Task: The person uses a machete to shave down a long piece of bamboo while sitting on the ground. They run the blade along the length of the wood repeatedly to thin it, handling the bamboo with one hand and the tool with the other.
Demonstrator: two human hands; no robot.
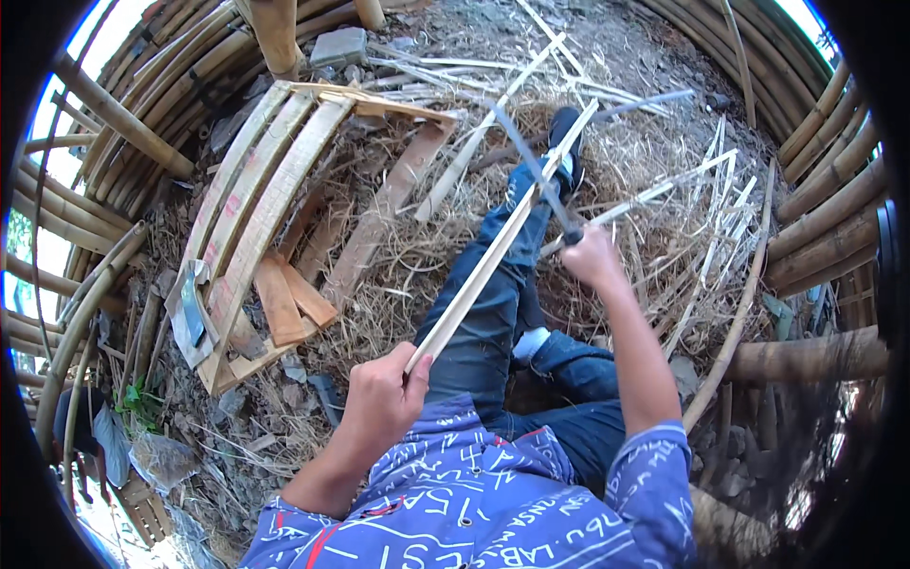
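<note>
The left hand (387,387) clenches a split bamboo strip (495,248) and, ahead to its right, the right hand (591,256) tightly grips a long-bladed knife (523,150).

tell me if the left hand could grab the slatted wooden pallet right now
Probably not: the left hand is closed around the pale bamboo strip, so its fingers look occupied, though nothing seems to block the way to the slatted wooden pallet.
</note>
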